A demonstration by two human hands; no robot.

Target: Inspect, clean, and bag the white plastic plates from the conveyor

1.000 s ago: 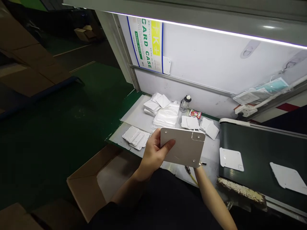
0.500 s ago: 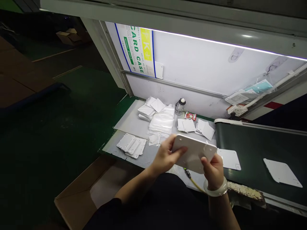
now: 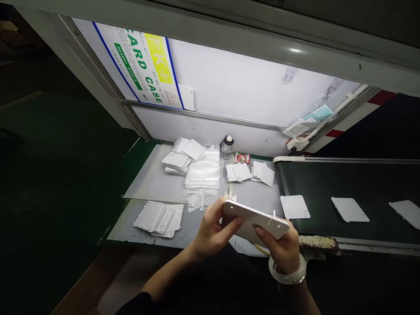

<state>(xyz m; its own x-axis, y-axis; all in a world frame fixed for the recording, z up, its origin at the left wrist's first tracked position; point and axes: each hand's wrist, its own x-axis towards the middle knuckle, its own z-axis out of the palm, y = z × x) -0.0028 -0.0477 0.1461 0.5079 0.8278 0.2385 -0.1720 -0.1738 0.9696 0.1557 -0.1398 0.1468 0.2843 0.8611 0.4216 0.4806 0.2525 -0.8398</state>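
Both hands grip one white plastic plate (image 3: 251,218) with rounded corners, small corner holes and a short peg standing near its right end. My left hand (image 3: 216,229) holds the left end, its thumb lying across the near face. On the right end, my right hand (image 3: 278,247) is closed with its thumb pressed on the same face; a pale bangle circles that wrist. The plate is tilted above the front of the worktable (image 3: 131,183). Behind it lie two small piles of white plates (image 3: 241,172). The fingers behind the plate are hidden.
A conveyor belt (image 3: 315,179) at right carries several flat white plates (image 3: 350,209). More plates (image 3: 159,218) lie overlapped at the table's front left, with clear plastic bags (image 3: 203,170) and wrapped plates (image 3: 177,159) behind. A small bottle (image 3: 226,147) and a red packet (image 3: 242,158) stand near the wall.
The view has turned to the right, showing more of the belt and another plate on it. The held plate is tipped flatter and lower, still in both hands.
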